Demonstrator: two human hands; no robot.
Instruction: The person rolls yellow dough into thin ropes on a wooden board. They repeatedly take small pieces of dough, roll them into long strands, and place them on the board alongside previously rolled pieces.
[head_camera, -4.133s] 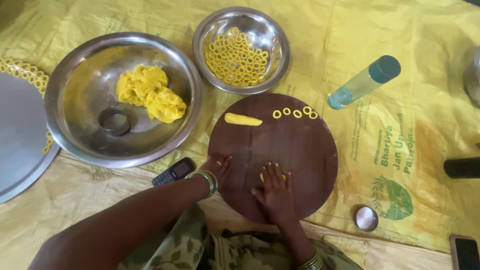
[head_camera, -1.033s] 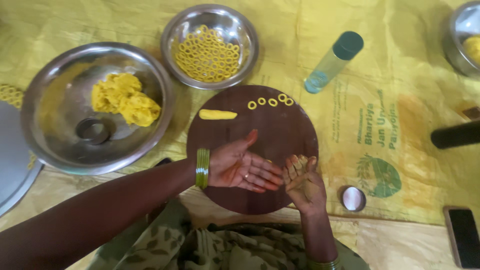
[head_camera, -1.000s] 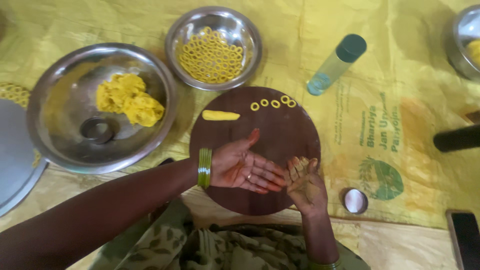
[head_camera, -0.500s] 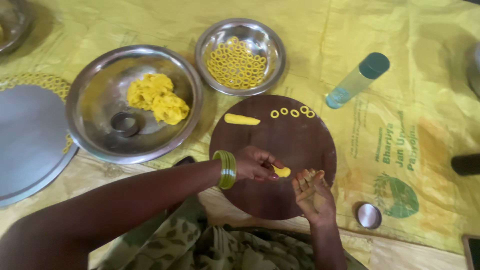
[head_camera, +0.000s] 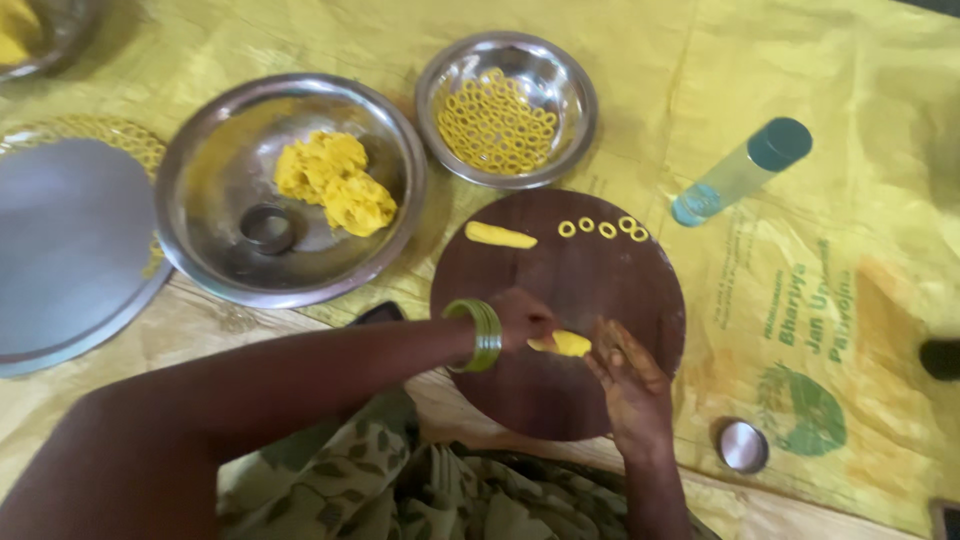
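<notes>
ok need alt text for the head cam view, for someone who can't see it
Seen from above, a person's left hand pinches a small piece of yellow dough on a round dark wooden board, the right hand open beside it. Further up the board lie a dough strip and five small rings; beyond sit two steel bowls.

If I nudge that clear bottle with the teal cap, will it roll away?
Probably. The clear bottle with the teal cap lies on its side and looks round, so it likely rolls. The creased yellow sheet may slow it. It seems mostly empty, likely light.
</notes>
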